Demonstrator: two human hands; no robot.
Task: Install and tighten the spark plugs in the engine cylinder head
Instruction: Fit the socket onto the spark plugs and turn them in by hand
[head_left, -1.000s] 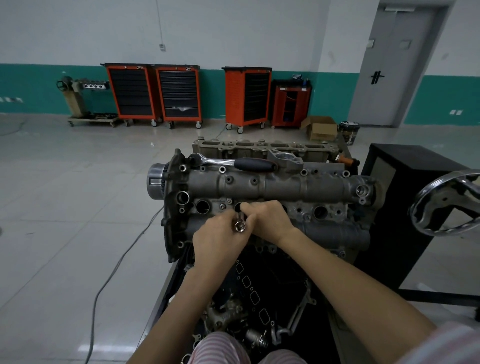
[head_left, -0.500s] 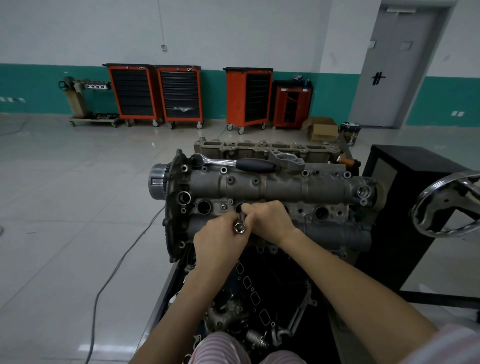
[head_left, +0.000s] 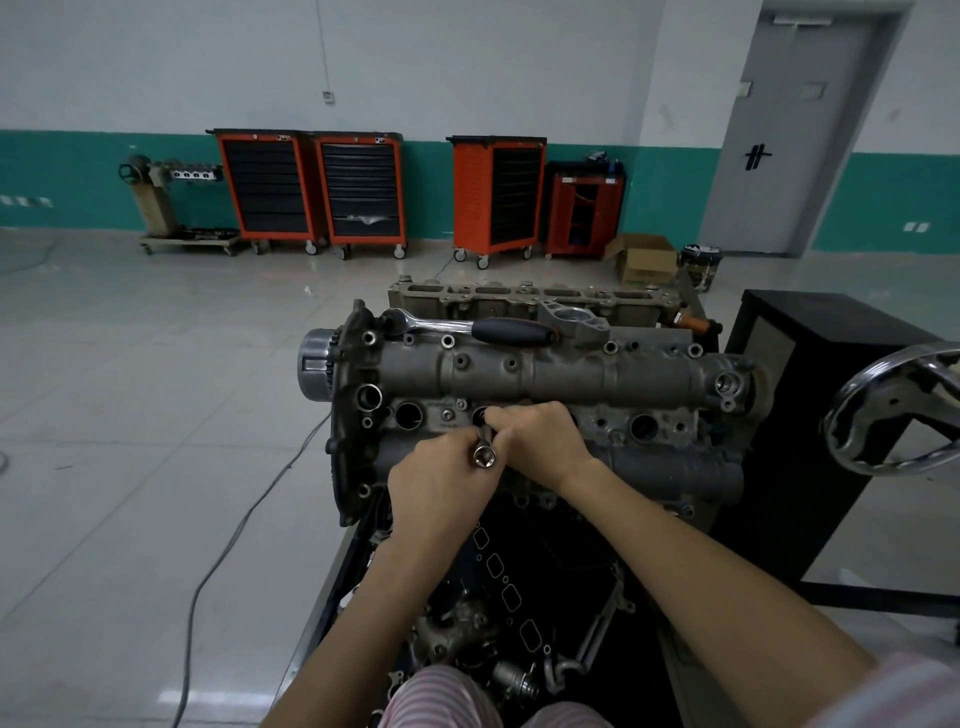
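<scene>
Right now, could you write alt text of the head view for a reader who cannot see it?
Both hands, left and right, hold a spark plug socket at a plug hole in the engine cylinder head. A ratchet wrench lies on top of the head.

Glossy pale grey tiled floor (head_left: 130, 405) carries everything here. Take the grey metal engine on its black stand (head_left: 545, 384) as the marker: it stands on the floor at centre. Behind it, along the wall, sit two orange-and-black wheeled tool cabinets (head_left: 311, 192) side by side, another orange wheeled cabinet (head_left: 496, 200) to their right, then a low red cabinet (head_left: 584, 210), an open brown cardboard box (head_left: 644, 260) and a dark bucket (head_left: 701, 262). Far behind-left, a tan wheeled stand with an engine part on top (head_left: 166, 208). A grey cable (head_left: 234, 535) trails across the floor from the engine's left side toward the near edge.
</scene>
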